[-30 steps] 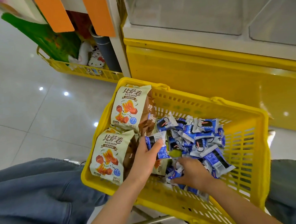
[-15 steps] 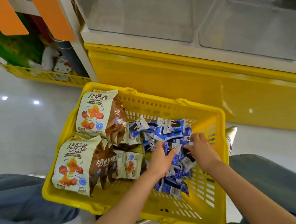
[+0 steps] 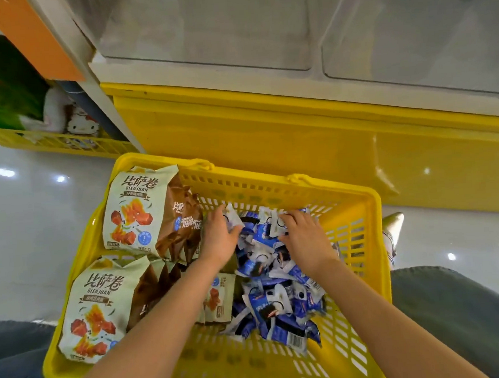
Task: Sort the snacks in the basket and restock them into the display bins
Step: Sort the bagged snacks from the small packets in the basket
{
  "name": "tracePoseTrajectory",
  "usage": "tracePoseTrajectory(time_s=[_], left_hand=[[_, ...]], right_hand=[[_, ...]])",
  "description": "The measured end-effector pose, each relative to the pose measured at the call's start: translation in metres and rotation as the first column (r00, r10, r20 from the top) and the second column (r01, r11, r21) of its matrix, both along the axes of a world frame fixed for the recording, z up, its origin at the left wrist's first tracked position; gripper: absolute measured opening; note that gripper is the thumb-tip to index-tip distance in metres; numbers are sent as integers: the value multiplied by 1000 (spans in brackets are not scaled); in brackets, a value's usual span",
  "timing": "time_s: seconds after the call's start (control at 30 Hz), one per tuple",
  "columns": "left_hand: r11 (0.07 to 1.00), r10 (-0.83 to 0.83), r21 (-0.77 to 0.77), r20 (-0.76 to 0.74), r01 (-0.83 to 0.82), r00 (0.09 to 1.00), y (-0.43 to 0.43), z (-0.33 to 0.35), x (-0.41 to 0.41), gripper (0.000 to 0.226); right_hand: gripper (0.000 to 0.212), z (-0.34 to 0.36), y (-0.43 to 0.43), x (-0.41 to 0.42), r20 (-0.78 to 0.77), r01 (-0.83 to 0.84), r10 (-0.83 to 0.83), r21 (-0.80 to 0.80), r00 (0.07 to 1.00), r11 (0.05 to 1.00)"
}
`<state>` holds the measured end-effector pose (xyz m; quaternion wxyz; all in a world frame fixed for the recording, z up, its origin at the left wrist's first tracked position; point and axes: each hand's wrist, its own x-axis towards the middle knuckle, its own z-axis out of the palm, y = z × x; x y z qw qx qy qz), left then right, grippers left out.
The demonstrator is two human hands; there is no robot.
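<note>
Many blue-and-white packets [image 3: 280, 304] fill the right half of the yellow basket [image 3: 375, 239] — glossy, crumpled, heaped. Near its far wall the left hand [image 3: 219, 238] and the right hand [image 3: 301, 235] each clutch some.

Bright, even indoor light from overhead. Small white glare spots dot the glossy floor [image 3: 38, 233], and the yellow cabinet [image 3: 267, 128] carries a pale sheen. Soft shadows fall inside the basket [image 3: 375, 239]. The packets [image 3: 280, 304] at the centre are sharp; the upper left corner is blurred. Straight lines lean and bow toward the frame edges.
</note>
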<state>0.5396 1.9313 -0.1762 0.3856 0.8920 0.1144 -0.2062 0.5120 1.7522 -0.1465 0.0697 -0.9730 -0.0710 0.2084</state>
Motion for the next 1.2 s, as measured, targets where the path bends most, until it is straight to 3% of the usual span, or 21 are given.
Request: tracePoseTrajectory(time_s=[0.13,0.33,0.5,0.63,0.7,0.77,0.83,0.9,0.97,1.07,1.2], left_hand=[[993,-100,46,-95,105,990,0,-18,10,71],[977,-128,170,1,126,992,-4,-25,6,57],[986,139,-97,17,-137,990,-12,1,-3,44],[868,313,-342,-187,-360,931,-21,21,-18,42],[783,361,-439,-257,-441,897,-23,32,-27,31],[735,381,-494,-264,-464,886,-25,41,-36,22],[719,367,-532,-254,-446,895,-30,47,-46,20],[705,364,-558,-244,-436,899,-36,54,-52,19],[728,346,-560,-197,-395,917,-40,57,-54,19],[819,243,-522,-65,-241,968,-38,57,-53,24],[902,46,-429,-2,-42,999,-21,41,-33,22]], right_hand=[[52,-6,3,4,-26,22,-25,-102,999,995],[60,0,-7,1,-22,103,-110,-213,994,972],[49,11,-17,-15,174,279,-262,-80,949,957],[34,13,-23,-20,25,228,-233,-327,972,917],[38,15,-21,-20,-15,239,-260,-349,965,906],[48,21,-15,-21,17,260,-265,-259,964,930],[48,29,-3,-26,66,266,-267,21,961,964],[48,39,14,-32,-96,342,-331,371,939,864],[40,46,29,-37,-343,467,-324,533,882,706],[28,44,30,-39,-410,539,-353,580,841,611],[34,43,3,-30,-238,547,-498,477,834,688]])
